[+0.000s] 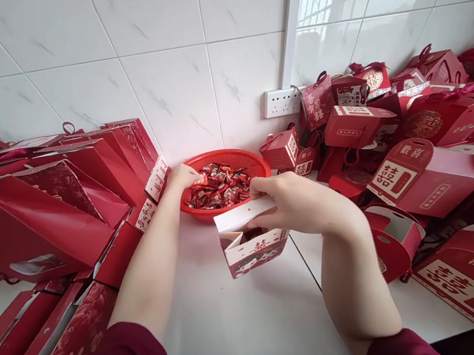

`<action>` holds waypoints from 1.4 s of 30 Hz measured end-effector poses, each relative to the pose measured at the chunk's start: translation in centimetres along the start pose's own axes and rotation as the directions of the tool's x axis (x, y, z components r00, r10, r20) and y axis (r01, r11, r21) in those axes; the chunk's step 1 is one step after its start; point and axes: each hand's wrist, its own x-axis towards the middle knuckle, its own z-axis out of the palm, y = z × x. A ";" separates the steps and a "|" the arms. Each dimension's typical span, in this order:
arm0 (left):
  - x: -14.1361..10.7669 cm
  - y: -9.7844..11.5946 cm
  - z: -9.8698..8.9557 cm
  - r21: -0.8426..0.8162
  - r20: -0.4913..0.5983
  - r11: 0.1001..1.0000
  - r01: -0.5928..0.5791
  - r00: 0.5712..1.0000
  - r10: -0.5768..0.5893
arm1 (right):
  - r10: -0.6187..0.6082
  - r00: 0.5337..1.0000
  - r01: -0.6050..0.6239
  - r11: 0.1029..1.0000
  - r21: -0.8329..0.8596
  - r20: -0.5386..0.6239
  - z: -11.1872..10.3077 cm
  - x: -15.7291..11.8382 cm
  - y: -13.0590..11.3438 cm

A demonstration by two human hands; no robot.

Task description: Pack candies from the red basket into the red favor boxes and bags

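A red plastic basket (257,163) stands against the tiled wall with many red-wrapped candies (224,187) in it. At its left rim my left hand (184,177) is closed on a red-wrapped candy (201,180). In front of the basket, my right hand (289,202) grips the edge of a small red and white box (257,255), thumb and fingers on its upper side. The box top is open and it is held tilted above the white table; something dark red shows inside, partly hidden by my fingers.
Large red gift bags (92,166) and folded red boxes (81,333) crowd the left side. Many red gift boxes (429,174) are heaped on the right. A white power strip (281,102) is by the wall. The white table (239,324) has its front edge near me.
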 end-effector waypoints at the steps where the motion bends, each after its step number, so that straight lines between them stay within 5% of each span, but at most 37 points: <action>1: -0.9 0.5 -0.6 -0.016 -0.080 1.000 -0.025 0.997 0.023 | -0.001 1.000 0.001 1.000 -0.002 -0.005 0.0 -0.1 0.0; 3: -3.4 1.9 -1.6 -0.083 -0.270 0.988 -0.129 0.957 0.103 | -0.010 1.000 0.010 1.000 0.009 0.000 0.1 -0.1 -0.2; 6: -9.4 4.7 -2.9 -0.310 -0.575 0.828 -0.467 0.786 0.228 | -0.014 1.000 0.014 1.000 0.009 -0.004 0.3 -0.3 -0.6; 10: -17.9 7.6 -3.9 -0.340 -0.602 0.624 -0.704 0.672 0.431 | -0.019 0.996 0.016 0.999 -0.033 -0.085 0.8 -0.8 -1.6; 12: -20.8 8.0 -4.1 -0.206 -0.498 0.611 -0.764 0.620 0.607 | -0.029 0.991 0.025 0.999 -0.037 -0.133 0.9 -1.2 -2.2; 14: -22.5 8.1 -4.2 -0.001 -0.331 0.661 -0.750 0.624 0.708 | -0.043 0.985 0.038 0.999 -0.036 -0.168 0.9 -1.7 -2.8; 19: -23.1 8.5 -3.8 0.353 -0.084 0.742 -0.570 0.770 0.632 | -0.089 0.989 0.086 0.996 -0.031 -0.114 0.6 -2.2 -3.6; 26: -21.9 8.8 -3.4 0.178 0.143 0.814 -0.553 0.833 0.534 | -0.116 0.992 0.108 0.986 0.124 0.055 0.9 -0.2 -1.9; 30: -21.5 8.3 -3.6 0.175 0.125 0.850 -0.496 0.868 0.481 | -0.154 0.981 0.122 0.961 0.250 0.116 1.8 2.0 -0.2; 34: -21.0 7.6 -3.8 0.199 0.155 0.828 -0.524 0.851 0.502 | -0.245 0.913 0.178 0.959 0.221 0.325 2.4 3.3 1.1; 38: -21.3 7.3 -4.1 0.113 0.353 0.775 -0.622 0.754 0.554 | -0.272 0.854 0.162 0.949 0.272 0.442 1.9 2.4 1.3; 42: -22.6 7.8 -4.4 0.003 0.554 0.805 -0.593 0.671 0.492 | -0.285 0.820 0.129 0.937 0.325 0.497 1.0 1.1 0.5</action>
